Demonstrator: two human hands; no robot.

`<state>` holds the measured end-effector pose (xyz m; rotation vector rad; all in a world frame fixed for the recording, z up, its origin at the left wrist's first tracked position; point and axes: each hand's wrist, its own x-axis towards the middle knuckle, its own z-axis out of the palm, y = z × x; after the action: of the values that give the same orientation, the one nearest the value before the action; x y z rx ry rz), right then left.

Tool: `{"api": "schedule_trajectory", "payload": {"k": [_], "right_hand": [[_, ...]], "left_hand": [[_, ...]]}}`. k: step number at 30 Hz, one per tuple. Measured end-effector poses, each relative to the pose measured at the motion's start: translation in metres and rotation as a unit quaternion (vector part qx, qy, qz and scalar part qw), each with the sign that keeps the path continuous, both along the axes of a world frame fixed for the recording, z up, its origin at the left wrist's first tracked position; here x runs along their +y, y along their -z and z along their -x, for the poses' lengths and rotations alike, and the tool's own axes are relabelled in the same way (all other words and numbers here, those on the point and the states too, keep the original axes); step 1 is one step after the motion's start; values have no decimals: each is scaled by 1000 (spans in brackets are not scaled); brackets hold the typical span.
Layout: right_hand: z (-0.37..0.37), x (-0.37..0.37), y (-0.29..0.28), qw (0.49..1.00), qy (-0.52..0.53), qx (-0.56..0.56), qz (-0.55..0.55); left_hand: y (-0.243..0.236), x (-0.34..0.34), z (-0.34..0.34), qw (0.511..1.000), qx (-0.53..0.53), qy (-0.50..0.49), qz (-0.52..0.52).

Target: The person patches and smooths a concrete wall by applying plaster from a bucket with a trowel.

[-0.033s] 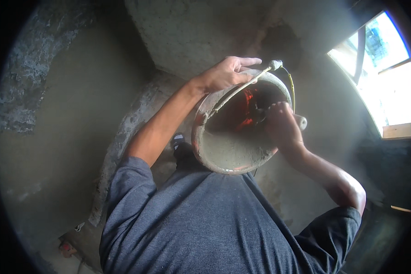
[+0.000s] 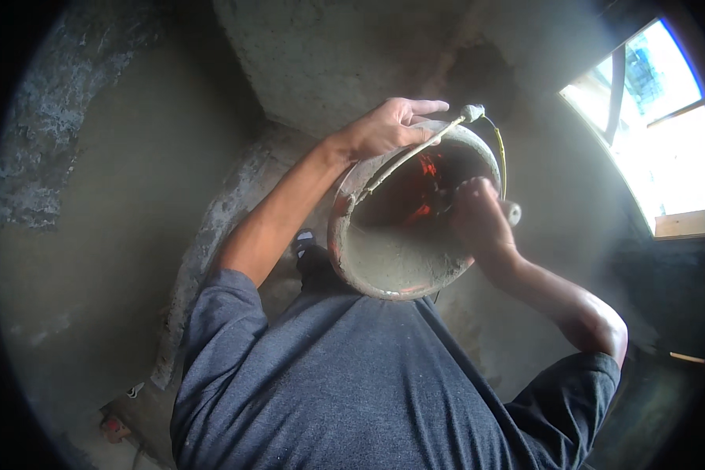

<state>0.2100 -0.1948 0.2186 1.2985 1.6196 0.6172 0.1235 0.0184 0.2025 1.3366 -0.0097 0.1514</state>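
A bucket caked in grey mortar is tilted with its mouth toward me, close against my shirt front. Patches of orange-red show through inside it. My left hand holds the far left rim, its index finger stretched out past the edge. The wire handle of the bucket arches over the mouth, with a mortar-crusted grip at its top. Inside the right part of the mouth, my right hand is closed round the pale round handle of what looks like a trowel. Its blade is hidden in shadow and blur.
A bright window opening with a wooden piece at its lower edge lies at the right. Grey plastered walls surround me. A rough ledge runs along the left, and my shoe shows below the bucket.
My right hand and the trowel handle have shifted slightly left in the bucket. The left hand and bucket stay almost the same.
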Motion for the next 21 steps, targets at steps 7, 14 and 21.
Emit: {"api": "schedule_trajectory", "payload": {"k": [7, 14, 21], "right_hand": [[-19, -2, 37, 988, -28, 146, -52], [-38, -13, 52, 966, -8, 250, -69], [-40, -15, 48, 965, -50, 255, -21]], "left_hand": [[3, -3, -1, 1000, -10, -1, -11], [8, -6, -11, 999, -7, 0, -40], [6, -8, -16, 1000, -3, 6, -18]]}}
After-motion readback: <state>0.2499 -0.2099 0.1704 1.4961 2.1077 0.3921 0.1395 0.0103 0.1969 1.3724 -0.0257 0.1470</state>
